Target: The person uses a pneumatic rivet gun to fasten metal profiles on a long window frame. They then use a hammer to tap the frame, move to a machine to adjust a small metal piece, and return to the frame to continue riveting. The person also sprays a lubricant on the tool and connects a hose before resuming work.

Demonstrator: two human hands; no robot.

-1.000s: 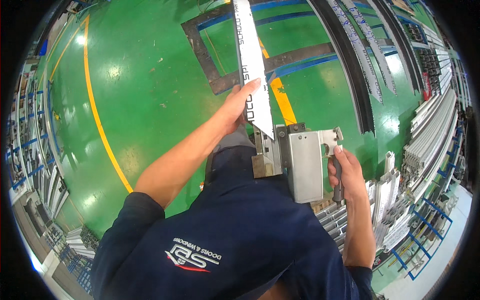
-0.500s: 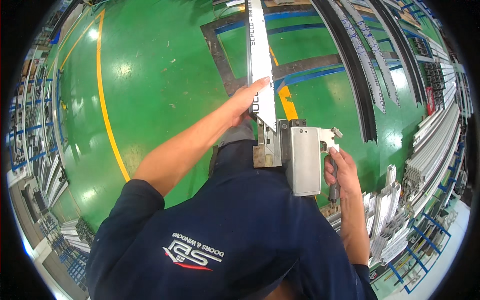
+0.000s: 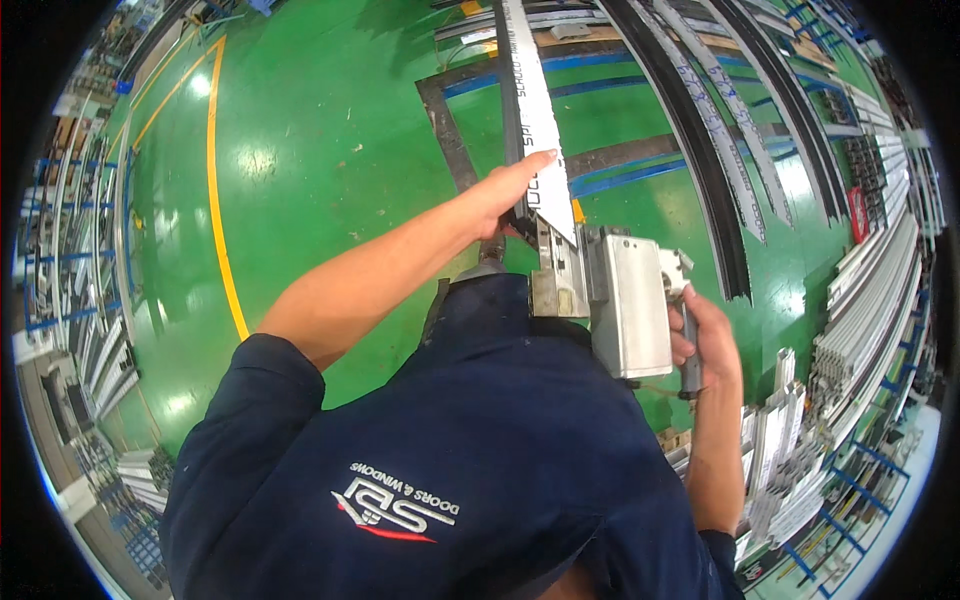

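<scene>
My left hand (image 3: 510, 195) is wrapped round a long window-frame profile (image 3: 543, 135), dark on one side and covered with white printed film on top. The profile's near end is cut at a slant and sits at the metal jaw block (image 3: 560, 275) of a boxy silver hand-held machine (image 3: 637, 305). On the machine's right side, my right hand (image 3: 712, 335) closes round its grey handle (image 3: 690, 345), below a small metal lever (image 3: 675, 268). The machine is held close in front of my waist. The jaw block partly hides how the profile's end sits in it.
More long profiles (image 3: 690, 130) lie side by side across a low blue-and-black rack (image 3: 620, 165) ahead and to the right. Stacked light profiles (image 3: 868, 300) fill shelving along the right. Shelving (image 3: 75, 250) stands far left. A yellow line (image 3: 214, 180) crosses the green floor (image 3: 310, 170).
The machine and the profile's near end have shifted slightly right and away from me, tilting a little. Both hands keep their holds. The whole view has also shifted slightly.
</scene>
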